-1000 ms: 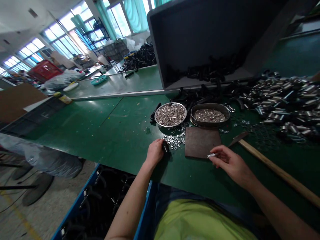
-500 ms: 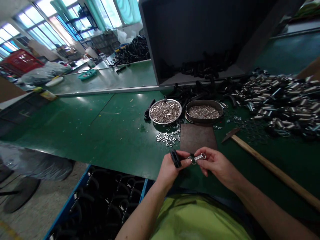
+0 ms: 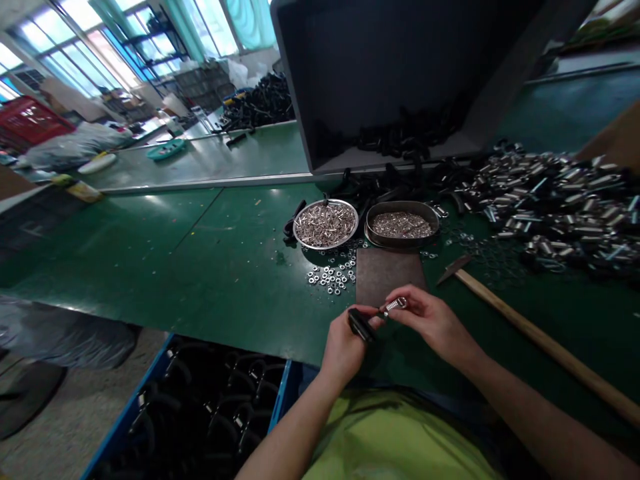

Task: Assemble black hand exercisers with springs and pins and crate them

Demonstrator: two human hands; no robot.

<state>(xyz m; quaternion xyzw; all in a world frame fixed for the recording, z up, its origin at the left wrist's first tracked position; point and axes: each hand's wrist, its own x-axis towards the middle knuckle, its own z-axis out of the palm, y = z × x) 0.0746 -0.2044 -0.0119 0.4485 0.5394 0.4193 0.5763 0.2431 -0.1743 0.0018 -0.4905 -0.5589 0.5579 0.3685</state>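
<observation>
My left hand [image 3: 344, 347] is closed around a black plastic handle [image 3: 361, 325], which sticks out over the thumb side. Between the thumb and fingers of my right hand [image 3: 433, 321] is a silver coil spring [image 3: 395, 305] with a ring-like end. The spring's left end meets the left fingertips; whether it is joined to the handle there, I cannot tell. Both hands hover at the near edge of a flat metal plate [image 3: 390, 270] on the green table. Left of the plate lie several small metal rings [image 3: 330, 275].
Behind the plate stand a round dish [image 3: 325, 223] of small metal pins and an oval tin [image 3: 370, 230] of tiny parts. A hammer [image 3: 525, 323] lies at right, before a heap of metal and black pieces [image 3: 560, 200]. A blue crate [image 3: 281, 393] of black handles stands below left.
The black handle has tipped over to a flatter slant in my left hand. My right hand has turned the spring slightly upward, and the hands are a little closer together.
</observation>
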